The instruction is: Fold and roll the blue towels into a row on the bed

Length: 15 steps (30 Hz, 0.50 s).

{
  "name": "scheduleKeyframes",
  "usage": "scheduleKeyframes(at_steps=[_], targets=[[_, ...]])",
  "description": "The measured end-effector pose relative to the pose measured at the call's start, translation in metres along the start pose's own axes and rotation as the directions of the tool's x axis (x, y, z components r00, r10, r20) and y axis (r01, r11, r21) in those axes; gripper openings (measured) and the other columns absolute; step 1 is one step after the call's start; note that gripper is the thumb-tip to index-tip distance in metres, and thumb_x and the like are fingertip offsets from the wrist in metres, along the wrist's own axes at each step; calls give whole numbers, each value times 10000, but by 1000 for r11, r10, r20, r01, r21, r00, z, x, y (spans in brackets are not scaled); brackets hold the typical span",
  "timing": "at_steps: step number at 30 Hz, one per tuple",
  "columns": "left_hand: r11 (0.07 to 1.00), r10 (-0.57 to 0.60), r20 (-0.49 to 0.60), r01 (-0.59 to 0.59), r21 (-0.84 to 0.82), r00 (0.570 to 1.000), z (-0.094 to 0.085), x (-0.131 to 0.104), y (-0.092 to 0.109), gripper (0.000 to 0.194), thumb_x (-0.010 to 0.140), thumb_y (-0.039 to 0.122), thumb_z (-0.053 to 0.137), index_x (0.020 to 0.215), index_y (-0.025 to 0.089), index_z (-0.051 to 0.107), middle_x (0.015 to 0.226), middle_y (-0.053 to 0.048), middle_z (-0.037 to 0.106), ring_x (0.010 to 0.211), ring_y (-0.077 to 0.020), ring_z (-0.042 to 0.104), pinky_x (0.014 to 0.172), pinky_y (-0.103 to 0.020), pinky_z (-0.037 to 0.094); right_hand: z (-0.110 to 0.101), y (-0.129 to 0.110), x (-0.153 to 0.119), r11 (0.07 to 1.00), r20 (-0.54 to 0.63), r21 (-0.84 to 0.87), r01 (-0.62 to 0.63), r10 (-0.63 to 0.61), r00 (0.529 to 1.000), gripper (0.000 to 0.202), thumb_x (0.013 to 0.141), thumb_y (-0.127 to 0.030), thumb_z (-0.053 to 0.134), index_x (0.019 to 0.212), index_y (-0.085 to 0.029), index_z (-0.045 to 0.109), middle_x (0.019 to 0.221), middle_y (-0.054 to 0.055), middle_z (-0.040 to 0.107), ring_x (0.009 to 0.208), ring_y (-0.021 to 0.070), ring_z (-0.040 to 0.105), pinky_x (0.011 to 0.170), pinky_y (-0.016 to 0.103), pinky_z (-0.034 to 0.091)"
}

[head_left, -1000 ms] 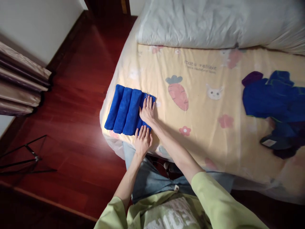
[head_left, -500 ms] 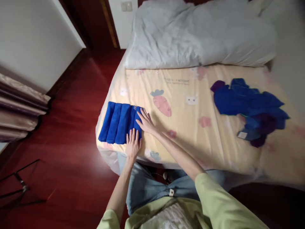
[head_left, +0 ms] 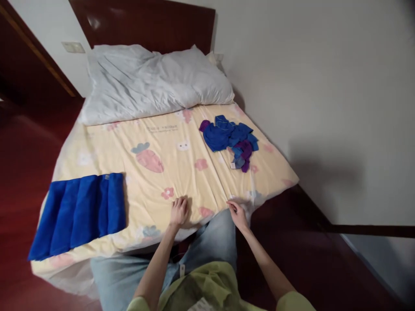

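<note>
My left hand rests on the yellow printed bed sheet near the bed's front edge. Its fingers are curled under, with nothing seen in them. To its right, at the same edge, is my right hand, fingers bent and close together, also holding nothing that shows. A row of rolled or folded blue towels lies side by side at the bed's left front corner, away from both hands. Beyond my right hand sits a loose heap of blue and purple cloths, a small white tag showing on its near side.
A large grey-white pillow or quilt lies across the head of the bed, before the dark wooden headboard. On the right stands a plain wall. Dark red floor shows past the bed's right edge.
Both hands have left the blue towels and moved right along the bed's front edge. The view has swung right, toward the cloth heap. Towels and heap keep their places on the bed.
</note>
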State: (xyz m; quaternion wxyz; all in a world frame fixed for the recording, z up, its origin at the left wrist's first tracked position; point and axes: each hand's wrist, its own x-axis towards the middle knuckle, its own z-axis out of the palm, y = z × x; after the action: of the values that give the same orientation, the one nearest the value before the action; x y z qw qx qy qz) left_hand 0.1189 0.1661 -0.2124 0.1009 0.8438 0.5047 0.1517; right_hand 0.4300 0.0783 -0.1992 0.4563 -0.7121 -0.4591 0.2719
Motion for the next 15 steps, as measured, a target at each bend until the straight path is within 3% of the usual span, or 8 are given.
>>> scheduleKeyframes(at_steps=[4, 9, 12, 15], targets=[[993, -100, -97, 105, 49, 990, 19, 10, 5, 276, 971, 305, 490, 1094, 140, 674, 1115, -157, 680, 1030, -296, 602, 910, -423, 454, 5, -14, 42, 987, -30, 162, -18, 23, 999, 385, 826, -564, 654, 1027, -240, 715, 1100, 148, 760, 1039, 314, 736, 942, 505, 591], [996, -77, -140, 81, 27, 987, 21, 7, -2, 271, 981, 315, 461, 1048, 168, 679, 1073, -130, 687, 1003, -278, 619, 900, -405, 460, 45, -41, 119, 910, 17, 396, -118, 121, 992, 587, 747, -557, 706, 1217, -220, 603, 1146, 157, 743, 1063, 285, 726, 909, 456, 595], [995, -99, -116, 100, 2, 988, 23, 7, -2, 279, 979, 327, 457, 1060, 184, 683, 1083, -120, 690, 1019, -284, 619, 915, -420, 466, 74, -52, 168, 907, 36, 393, -153, 151, 988, 576, 765, -555, 658, 1256, -265, 571, 1242, 138, 697, 1095, 258, 701, 852, 407, 598], [991, -129, -87, 126, -41, 988, 29, 7, -3, 284, 958, 312, 471, 1104, 211, 693, 1140, -114, 693, 1071, -290, 617, 950, -437, 465, 98, -64, 213, 954, 42, 289, -82, 73, 996, 561, 784, -606, 572, 1237, -276, 582, 1182, 115, 679, 1047, 253, 700, 776, 408, 600]])
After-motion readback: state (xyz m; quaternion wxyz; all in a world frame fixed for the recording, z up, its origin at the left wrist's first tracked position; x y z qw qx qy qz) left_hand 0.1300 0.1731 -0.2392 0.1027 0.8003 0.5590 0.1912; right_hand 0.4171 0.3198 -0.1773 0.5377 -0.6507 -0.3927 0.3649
